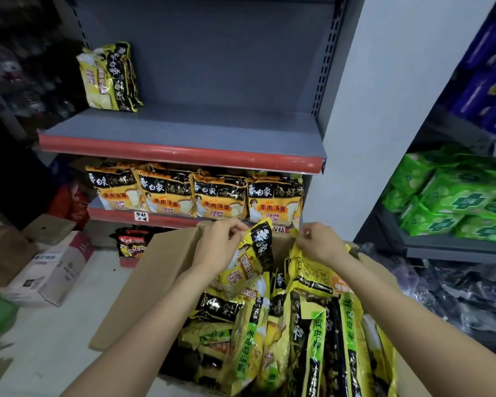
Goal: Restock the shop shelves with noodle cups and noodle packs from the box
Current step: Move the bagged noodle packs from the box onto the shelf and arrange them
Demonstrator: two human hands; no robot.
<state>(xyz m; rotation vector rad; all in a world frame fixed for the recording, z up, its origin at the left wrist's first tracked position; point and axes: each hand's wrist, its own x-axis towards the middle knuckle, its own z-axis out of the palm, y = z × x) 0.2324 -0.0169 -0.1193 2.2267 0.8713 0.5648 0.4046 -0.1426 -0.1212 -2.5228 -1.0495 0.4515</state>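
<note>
An open cardboard box [143, 285] on the floor holds several yellow-and-black noodle packs [272, 339]. My left hand [218, 247] grips the top corner of one yellow pack [252, 259], lifted above the box. My right hand [318, 245] pinches the top edge of another yellow pack [309, 276], also raised. The upper grey shelf [184, 130] carries a small stack of yellow packs [111, 78] at its far left. On the shelf below stands a row of orange noodle packs [195, 196].
A white wall column [384, 110] stands right of the shelf unit. Green packages [453, 202] fill a rack at the right. White and brown cartons [46, 267] lie on the floor at the left. Red-and-black packs [132, 243] sit on the bottom shelf.
</note>
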